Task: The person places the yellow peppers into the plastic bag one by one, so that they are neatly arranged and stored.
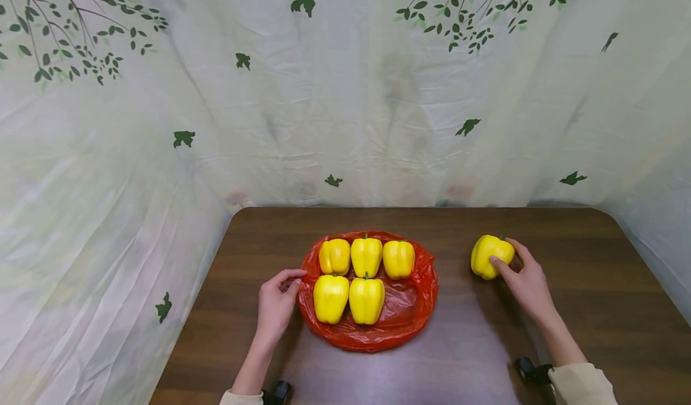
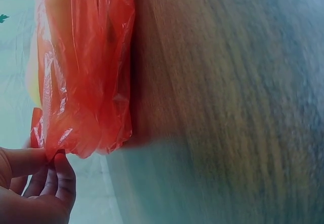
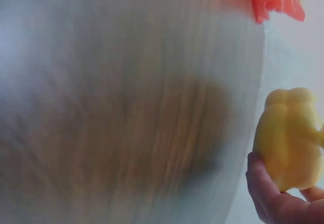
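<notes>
My left hand (image 1: pixel 278 302) pinches the left rim of a red plastic bag (image 1: pixel 372 340), which lies opened out in a round shape on the table. The left wrist view shows thumb and fingers (image 2: pixel 65 181) closed on the thin red film (image 2: pixel 96 82). Inside the bag sit several yellow bell peppers (image 1: pixel 366 302), a row at the back and two in front at the left. Over on the right, my right hand (image 1: pixel 529 284) grips another yellow bell pepper (image 1: pixel 492 257) between thumb and fingers. That pepper (image 3: pixel 289 138) fills the hand in the right wrist view.
The brown wooden table (image 1: pixel 453 357) has a straight back edge with rounded corners. Behind it hangs a pale curtain (image 1: pixel 345 105) printed with leaves and branches. Dark wrist cameras (image 1: pixel 531 371) sit at both cuffs.
</notes>
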The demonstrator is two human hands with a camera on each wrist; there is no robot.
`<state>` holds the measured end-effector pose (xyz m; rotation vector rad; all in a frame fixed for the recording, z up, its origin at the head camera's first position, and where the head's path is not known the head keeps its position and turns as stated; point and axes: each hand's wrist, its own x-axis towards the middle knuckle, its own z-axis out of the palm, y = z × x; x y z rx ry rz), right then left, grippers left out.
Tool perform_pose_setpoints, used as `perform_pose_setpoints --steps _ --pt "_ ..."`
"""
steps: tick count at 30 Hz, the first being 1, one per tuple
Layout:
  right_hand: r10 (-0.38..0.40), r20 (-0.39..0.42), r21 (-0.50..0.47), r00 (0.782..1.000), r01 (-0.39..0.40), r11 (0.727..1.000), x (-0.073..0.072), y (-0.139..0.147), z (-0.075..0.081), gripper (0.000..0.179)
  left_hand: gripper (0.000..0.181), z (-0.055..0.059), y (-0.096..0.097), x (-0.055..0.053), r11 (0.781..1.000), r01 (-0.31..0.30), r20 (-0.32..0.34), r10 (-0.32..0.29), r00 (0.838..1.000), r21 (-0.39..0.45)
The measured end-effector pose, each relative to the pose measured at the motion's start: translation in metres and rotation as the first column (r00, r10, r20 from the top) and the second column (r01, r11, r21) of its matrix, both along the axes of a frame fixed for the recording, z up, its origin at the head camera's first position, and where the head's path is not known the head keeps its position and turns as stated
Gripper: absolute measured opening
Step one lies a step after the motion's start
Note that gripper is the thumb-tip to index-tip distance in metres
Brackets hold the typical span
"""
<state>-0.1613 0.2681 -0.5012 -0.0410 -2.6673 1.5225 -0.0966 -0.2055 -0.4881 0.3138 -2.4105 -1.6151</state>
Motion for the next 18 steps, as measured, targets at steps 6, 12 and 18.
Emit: perform_pose_setpoints --steps 6,12,18 --pt "0.047 0.001 -0.049 0.999 -0.047 0.998 0.013 -0.01 0.005 0.069 0.019 -0.001 -0.001 0.0 1.0 -0.017 -0.009 0.017 1.0 -0.004" --pt "0.088 -0.024 -0.048 0.996 -0.089 0.995 0.015 -0.018 0.014 0.068 0.018 -0.001 0.001 0.0 1.0 -0.025 -0.029 0.025 0.999 0.004" --pt "0.14 -0.045 -0.069 0.989 -0.143 0.987 0.016 -0.033 0.023 0.066 0.019 -0.002 0.002 -0.001 0.999 -0.022 -0.037 0.023 0.999 0.026"
